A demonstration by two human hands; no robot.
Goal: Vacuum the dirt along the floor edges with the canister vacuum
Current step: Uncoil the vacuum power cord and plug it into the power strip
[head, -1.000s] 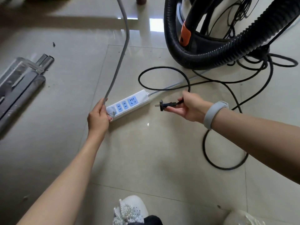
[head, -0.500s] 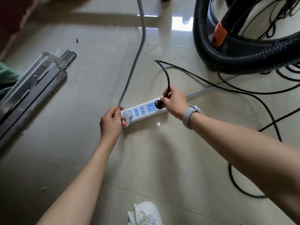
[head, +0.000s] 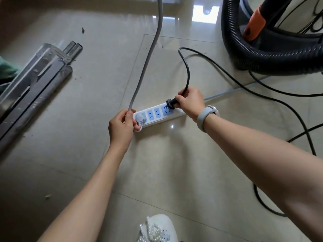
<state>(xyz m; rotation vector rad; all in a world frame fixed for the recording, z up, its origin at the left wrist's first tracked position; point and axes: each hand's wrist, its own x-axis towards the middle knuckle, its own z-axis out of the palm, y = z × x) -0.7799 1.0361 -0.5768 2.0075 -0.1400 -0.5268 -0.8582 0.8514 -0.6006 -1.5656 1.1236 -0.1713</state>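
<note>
1. Step in hand: powering up; no vacuuming begun yet.
2. Black plug (head: 171,103) is pinched by right hand (head: 189,101) at the end socket of the power strip (head: 157,116); not seen fully seated.
3. Strip's near end is gripped by left hand (head: 122,125), beside a grey plug (head: 139,119).
4. Vacuum (head: 272,48) w/ hose is parked top right, well apart.
5. Next, as judged: plug to be pressed home, strip kept steady.

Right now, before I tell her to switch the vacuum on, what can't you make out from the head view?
- Black plug: its prongs are hidden by the plug body and the right hand, so full seating in the power strip is unclear.
- Power strip's near end: covered by the left hand; any switch cannot be seen.
- Vacuum canister: cut off by the top and right edges, behind the hose.
</note>
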